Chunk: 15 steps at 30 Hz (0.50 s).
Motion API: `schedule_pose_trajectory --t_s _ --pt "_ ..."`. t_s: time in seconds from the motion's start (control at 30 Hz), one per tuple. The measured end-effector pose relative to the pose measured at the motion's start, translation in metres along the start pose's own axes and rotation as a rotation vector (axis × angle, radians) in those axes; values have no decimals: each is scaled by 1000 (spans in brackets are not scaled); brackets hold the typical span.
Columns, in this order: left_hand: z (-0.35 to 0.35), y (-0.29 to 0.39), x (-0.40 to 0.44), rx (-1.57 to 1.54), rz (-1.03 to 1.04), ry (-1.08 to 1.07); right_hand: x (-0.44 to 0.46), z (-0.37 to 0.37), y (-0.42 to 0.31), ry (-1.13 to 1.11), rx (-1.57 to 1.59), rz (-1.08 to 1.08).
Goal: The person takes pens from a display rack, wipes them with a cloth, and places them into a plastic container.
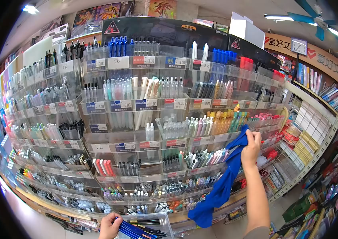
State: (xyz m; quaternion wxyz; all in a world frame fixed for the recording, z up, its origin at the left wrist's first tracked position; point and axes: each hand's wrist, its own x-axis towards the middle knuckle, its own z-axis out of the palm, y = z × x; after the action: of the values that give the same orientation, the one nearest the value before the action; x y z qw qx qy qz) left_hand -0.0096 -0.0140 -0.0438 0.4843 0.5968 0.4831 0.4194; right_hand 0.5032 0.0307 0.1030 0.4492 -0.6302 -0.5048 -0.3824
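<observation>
My right hand point(252, 149) is raised at the right side of the pen rack, its fingers closed on a blue cloth point(220, 184). The cloth hangs down crumpled in front of the lower tiers. At the bottom edge, my left hand point(110, 226) is closed around a bundle of blue pens point(131, 230). These slant over a clear plastic box point(168, 227) that holds several dark pens point(148, 221). The clear tiered pen rack point(137, 146) stands before me, full of upright pens sorted into compartments with price labels.
Yellow pens with figure tops point(220, 119) stand just left of my right hand. A white wire grid rack point(310, 127) with hanging packets adjoins the display. Bookshelves point(310, 77) line the right wall, and a ceiling fan point(318, 20) hangs above.
</observation>
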Motion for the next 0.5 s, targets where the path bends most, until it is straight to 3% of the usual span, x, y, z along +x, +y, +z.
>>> schedule_pose_trajectory --t_s 0.17,0.27,0.37,0.4,0.5 --pt "1 3 -1 -45 -43 -11 12 -13 46 -22 -85 222" --pt "2 7 1 138 49 -18 13 -13 78 19 -139 307" --pt "5 15 -1 170 77 -21 23 -19 102 94 364 788" --pt "6 15 -2 145 74 -20 26 -20 120 186 722 938" --pt "7 12 -2 89 53 -24 35 -30 162 468 989 1142"
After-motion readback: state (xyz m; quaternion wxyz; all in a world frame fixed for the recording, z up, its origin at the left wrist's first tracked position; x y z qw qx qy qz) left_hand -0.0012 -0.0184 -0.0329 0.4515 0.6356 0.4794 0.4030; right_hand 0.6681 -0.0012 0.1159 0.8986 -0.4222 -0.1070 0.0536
